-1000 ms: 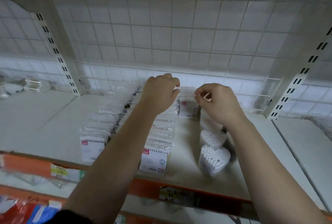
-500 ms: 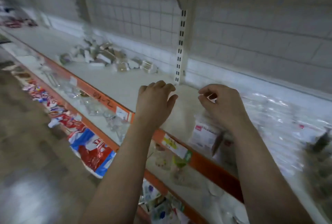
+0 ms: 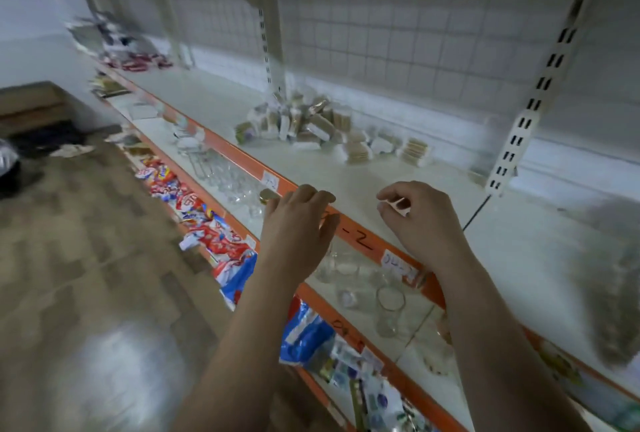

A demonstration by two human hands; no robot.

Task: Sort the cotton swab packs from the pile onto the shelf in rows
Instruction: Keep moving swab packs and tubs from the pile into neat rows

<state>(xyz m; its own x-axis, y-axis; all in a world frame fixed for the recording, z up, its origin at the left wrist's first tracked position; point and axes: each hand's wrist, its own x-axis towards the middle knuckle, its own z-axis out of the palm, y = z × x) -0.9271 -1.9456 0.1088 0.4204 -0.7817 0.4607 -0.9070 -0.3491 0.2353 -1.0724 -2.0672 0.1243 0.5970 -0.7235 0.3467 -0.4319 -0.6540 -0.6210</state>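
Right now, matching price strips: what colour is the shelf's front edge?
The front edge is orange; the head view shows it best.

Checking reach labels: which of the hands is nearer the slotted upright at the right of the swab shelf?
Right. The right hand hovers just left of the slotted upright, above the front edge of the shelf. The left hand is further left, beyond the right one.

Shelf: white board (image 3: 374, 173) with an orange front edge (image 3: 349, 229).
Near the back: a loose pile of cotton swab packs (image 3: 301, 123).
Right of the pile: a few separate packs (image 3: 381, 147).
Front edge: paper labels (image 3: 270, 179) and handwritten marks.
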